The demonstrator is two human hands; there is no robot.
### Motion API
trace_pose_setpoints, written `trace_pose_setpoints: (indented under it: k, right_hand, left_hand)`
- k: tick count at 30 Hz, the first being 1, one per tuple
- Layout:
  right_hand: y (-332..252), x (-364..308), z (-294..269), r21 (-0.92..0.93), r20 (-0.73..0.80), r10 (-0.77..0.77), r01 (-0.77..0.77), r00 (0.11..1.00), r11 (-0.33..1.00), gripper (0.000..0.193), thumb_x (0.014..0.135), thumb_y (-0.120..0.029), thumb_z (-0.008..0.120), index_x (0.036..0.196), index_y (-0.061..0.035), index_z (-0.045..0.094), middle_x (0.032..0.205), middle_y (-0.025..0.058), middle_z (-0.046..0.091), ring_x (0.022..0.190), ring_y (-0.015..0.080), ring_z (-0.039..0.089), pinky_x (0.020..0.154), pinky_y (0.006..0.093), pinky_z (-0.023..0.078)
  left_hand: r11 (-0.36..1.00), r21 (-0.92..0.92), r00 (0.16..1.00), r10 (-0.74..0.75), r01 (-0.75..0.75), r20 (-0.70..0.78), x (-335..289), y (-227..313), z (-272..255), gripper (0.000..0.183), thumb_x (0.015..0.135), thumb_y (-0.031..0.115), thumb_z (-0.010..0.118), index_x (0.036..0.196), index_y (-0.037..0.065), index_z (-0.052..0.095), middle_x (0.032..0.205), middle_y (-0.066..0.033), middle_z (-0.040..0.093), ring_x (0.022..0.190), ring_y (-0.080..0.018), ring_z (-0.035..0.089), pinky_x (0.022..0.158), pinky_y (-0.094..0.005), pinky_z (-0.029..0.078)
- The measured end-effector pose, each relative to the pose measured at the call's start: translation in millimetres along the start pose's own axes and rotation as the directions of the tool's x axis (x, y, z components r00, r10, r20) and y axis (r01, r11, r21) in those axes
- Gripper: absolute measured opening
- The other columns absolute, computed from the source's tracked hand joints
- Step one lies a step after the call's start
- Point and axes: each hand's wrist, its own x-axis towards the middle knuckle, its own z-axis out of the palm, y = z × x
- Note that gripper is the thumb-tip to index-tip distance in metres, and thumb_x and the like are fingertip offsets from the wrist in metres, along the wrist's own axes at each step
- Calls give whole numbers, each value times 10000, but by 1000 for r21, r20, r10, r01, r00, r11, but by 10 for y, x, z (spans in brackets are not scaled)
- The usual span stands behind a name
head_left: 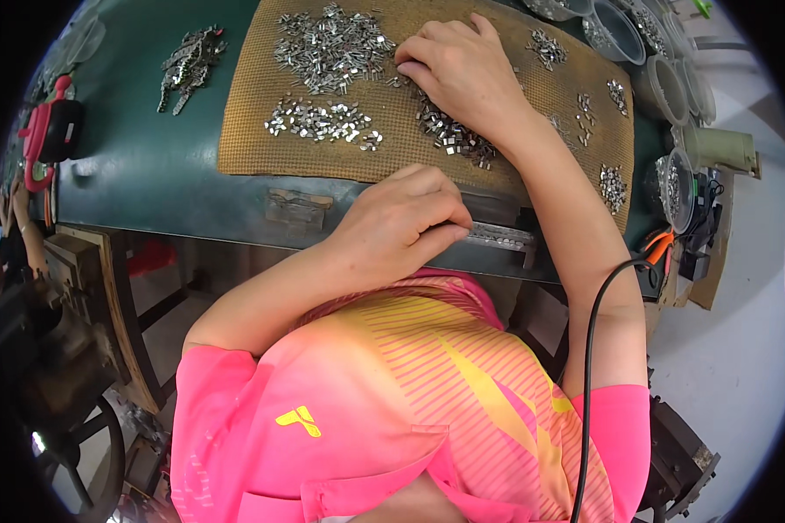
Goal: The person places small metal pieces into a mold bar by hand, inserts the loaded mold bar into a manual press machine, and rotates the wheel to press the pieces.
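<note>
My left hand [406,212] is at the table's front edge, with thumb and forefinger pinched together. Its fingertips are beside a narrow metal rail [501,234] that holds small pieces; whatever sits in the pinch is hidden. Over a brown textured mat [235,144], my right hand [462,74] has its thumb and forefinger curled together, with one finger stretched out. Those fingertips are at the right edge of a large heap of small silvery metal pieces [333,48]. Nearer me lie shiny flat pieces [318,120], and darker square pieces [455,135] are below my right hand.
Smaller piles of metal pieces [613,187] dot the mat's right side. Clear plastic tubs [665,90] line the right edge, near orange-handled pliers [660,244]. Linked metal strips [192,68] and a pink-and-black tool [51,131] lie left. A black cable [591,349] crosses my right arm.
</note>
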Motion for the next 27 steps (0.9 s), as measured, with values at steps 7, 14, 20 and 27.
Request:
trace_pose_setpoints:
  k: [7, 14, 20, 27]
  right_hand:
    - [23, -39, 11, 16, -53, 2, -1, 999, 1000, 148, 959, -250, 680, 994, -116, 734, 975, 47, 684, 1030, 270, 656, 1108, 585, 383]
    - [-60, -453, -408, 152, -153, 101, -77, 983, 985, 108, 953, -192, 690, 1015, -103, 695, 948, 57, 686, 964, 281, 668, 1099, 562, 383]
    - [-241, -1096, -779, 232, -120, 240, -208, 963, 950, 119, 944, -41, 685, 1059, -58, 661, 1052, 77, 721, 1050, 265, 693, 1157, 545, 374]
    - [-611, -1546, -1056, 316, 58, 246, -251, 968, 915, 186, 901, -17, 692, 1065, -72, 626, 1057, 79, 683, 1151, 297, 667, 1174, 578, 346]
  left_hand:
    - [993, 112, 999, 35, -33, -9, 25, 67, 94, 113, 849, 51, 763, 924, 51, 679, 955, -77, 653, 911, -290, 624, 793, -398, 502]
    - [922, 338, 978, 209, -188, -24, 2, 125, 185, 180, 780, 15, 764, 917, 45, 652, 927, -76, 628, 846, -274, 633, 733, -377, 524]
    - [891, 371, 956, 293, -262, -30, -37, 40, 211, 185, 749, 51, 731, 896, 59, 620, 922, -72, 590, 845, -254, 622, 713, -360, 514]
    - [906, 355, 961, 268, -230, -62, -43, 77, 247, 237, 744, 2, 782, 953, 30, 675, 941, -86, 640, 847, -276, 660, 712, -385, 543]
